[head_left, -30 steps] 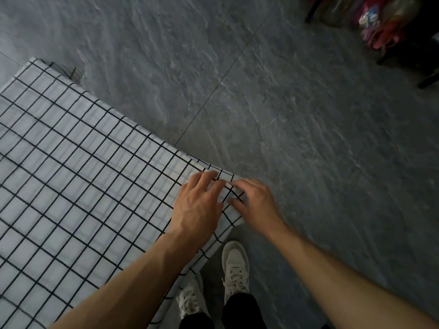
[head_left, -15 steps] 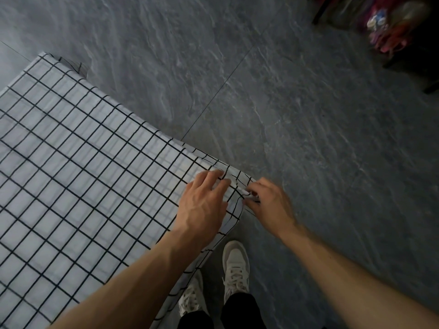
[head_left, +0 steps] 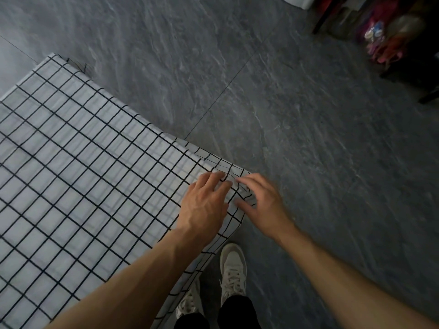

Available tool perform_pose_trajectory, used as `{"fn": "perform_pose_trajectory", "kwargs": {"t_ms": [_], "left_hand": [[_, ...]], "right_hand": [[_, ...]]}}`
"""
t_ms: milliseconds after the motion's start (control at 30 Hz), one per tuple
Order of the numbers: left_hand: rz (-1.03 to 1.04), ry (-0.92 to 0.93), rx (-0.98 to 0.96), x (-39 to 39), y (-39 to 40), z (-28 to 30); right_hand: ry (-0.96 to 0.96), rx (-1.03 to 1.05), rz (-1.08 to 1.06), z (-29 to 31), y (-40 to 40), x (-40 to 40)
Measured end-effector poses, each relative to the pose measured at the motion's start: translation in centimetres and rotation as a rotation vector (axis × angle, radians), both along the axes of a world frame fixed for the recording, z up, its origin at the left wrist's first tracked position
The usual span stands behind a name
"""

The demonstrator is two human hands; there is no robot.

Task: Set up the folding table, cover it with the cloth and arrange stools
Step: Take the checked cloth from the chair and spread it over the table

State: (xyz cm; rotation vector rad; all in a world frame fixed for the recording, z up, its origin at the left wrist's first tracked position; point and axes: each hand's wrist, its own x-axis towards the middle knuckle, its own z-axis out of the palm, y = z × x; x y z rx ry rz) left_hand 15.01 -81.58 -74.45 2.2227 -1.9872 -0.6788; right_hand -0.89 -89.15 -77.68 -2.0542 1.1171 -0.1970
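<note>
A white cloth with a black grid (head_left: 83, 174) lies spread over the table, which it hides completely. Its near right corner hangs over the edge with small creases. My left hand (head_left: 204, 205) rests flat on the cloth just inside that corner, fingers straight. My right hand (head_left: 263, 205) is beside it at the corner's edge. Its fingers are stretched out and its fingertips touch the creased cloth, with the thumb spread apart below. The right hand is slightly blurred. No stool is in view.
Grey stone-look floor tiles (head_left: 308, 138) stretch to the right and behind the table. My shoes (head_left: 234, 269) stand right by the hanging cloth corner. Dark furniture legs and colourful items (head_left: 380, 41) sit at the top right.
My right hand has let go of its pinch on the corner fold and now lies more open against it. The left hand stays pressed on the cloth. The view has shifted slightly.
</note>
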Motion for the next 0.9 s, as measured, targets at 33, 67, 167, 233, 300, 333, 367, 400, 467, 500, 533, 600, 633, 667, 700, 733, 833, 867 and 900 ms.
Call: {"fn": "perform_pose_trajectory", "kwargs": {"t_ms": [33,67,167,233,300,333,367,400,467,500,533,600,633,667,700,733,833,867,900], "left_hand": [[0.006,0.002,-0.009,0.0,0.0,0.0],[0.022,0.011,-0.019,-0.1,0.1,-0.1],[0.072,0.04,-0.05,0.0,0.4,-0.3],[0.081,0.046,-0.068,0.1,0.6,-0.5],[0.082,0.031,-0.076,-0.1,0.7,-0.6],[0.081,0.02,-0.08,-0.2,0.8,-0.7],[0.082,0.011,-0.084,-0.3,0.8,-0.7],[0.083,0.001,-0.087,-0.4,0.8,-0.7],[0.084,-0.019,-0.106,-0.4,1.0,-0.8],[0.085,-0.028,-0.12,-0.4,1.1,-0.9],[0.088,-0.03,-0.13,-0.5,1.2,-1.0],[0.091,-0.032,-0.154,-0.5,1.2,-1.2],[0.09,-0.038,-0.17,-0.5,1.2,-1.3],[0.086,-0.039,-0.18,-0.5,1.3,-1.4],[0.084,-0.033,-0.183,-0.6,1.3,-1.4],[0.09,-0.027,-0.185,-0.8,1.4,-1.5],[0.151,0.011,-0.19,-1.4,1.3,-1.5],[0.173,0.051,-0.211,-1.4,1.3,-1.6],[0.185,0.104,-0.254,-1.4,1.3,-1.8]], "right_hand": [[-0.034,-0.025,0.016,0.3,-0.1,0.6],[-0.058,-0.05,0.033,0.4,-0.3,1.1],[-0.093,-0.045,0.089,0.6,-0.9,2.1],[-0.124,0.02,0.087,0.8,-1.3,2.1],[-0.129,0.069,0.087,1.1,-1.4,1.8],[-0.122,0.077,0.095,1.1,-1.5,1.7],[-0.107,0.076,0.108,1.2,-1.5,1.6],[-0.089,0.066,0.123,1.2,-1.6,1.5],[-0.051,0.011,0.153,1.1,-1.8,1.4],[-0.037,-0.029,0.159,1.0,-1.9,1.3],[-0.026,-0.074,0.161,0.9,-2.1,1.3],[-0.001,-0.133,0.158,0.8,-2.2,1.4],[0.012,-0.142,0.155,0.8,-2.3,1.5],[0.023,-0.148,0.153,0.9,-2.3,1.6],[0.031,-0.161,0.158,1.1,-2.3,1.7],[0.047,-0.183,0.181,1.3,-2.3,1.8],[0.059,-0.225,0.328,1.7,-1.9,2.3],[0.033,-0.196,0.37,1.9,-1.7,2.6],[0.0,-0.173,0.398,2.0,-1.7,3.0]]}}
